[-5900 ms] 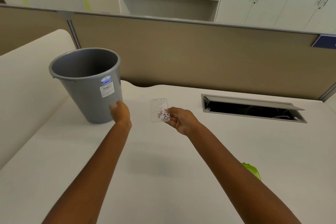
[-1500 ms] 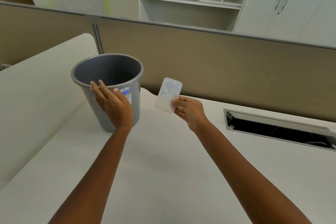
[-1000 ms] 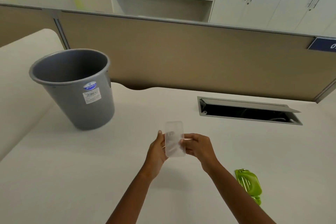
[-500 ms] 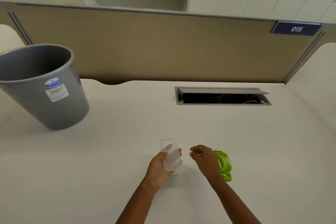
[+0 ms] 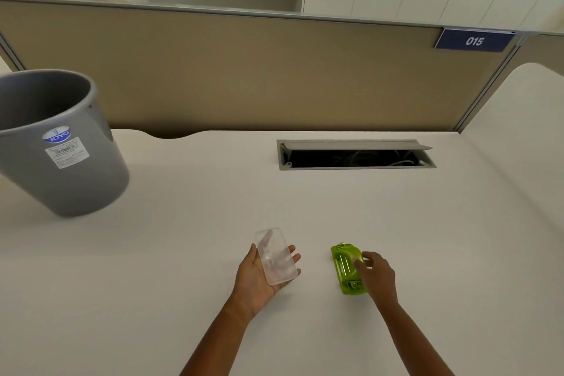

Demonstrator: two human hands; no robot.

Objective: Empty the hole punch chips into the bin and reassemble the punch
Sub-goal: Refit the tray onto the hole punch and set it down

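A clear plastic chip tray [image 5: 276, 256] lies across the palm of my left hand [image 5: 259, 276], which holds it palm up; no chips show in it. The green hole punch body [image 5: 346, 268] lies on the white desk [image 5: 183, 253] to the right of it. My right hand [image 5: 377, 273] rests at the punch's right side with its fingertips touching the punch, fingers apart. The grey bin [image 5: 58, 143] stands at the far left of the desk.
An open cable hatch [image 5: 355, 154] is set into the desk behind the punch. A tan partition [image 5: 244, 70] with a blue 015 sign [image 5: 474, 40] closes off the desk's back edge. Cabinets stand beyond it.
The tray was held up beside the bin, then brought back and passed from my right hand to my left. My right hand has moved onto the green punch. The view has swung right.
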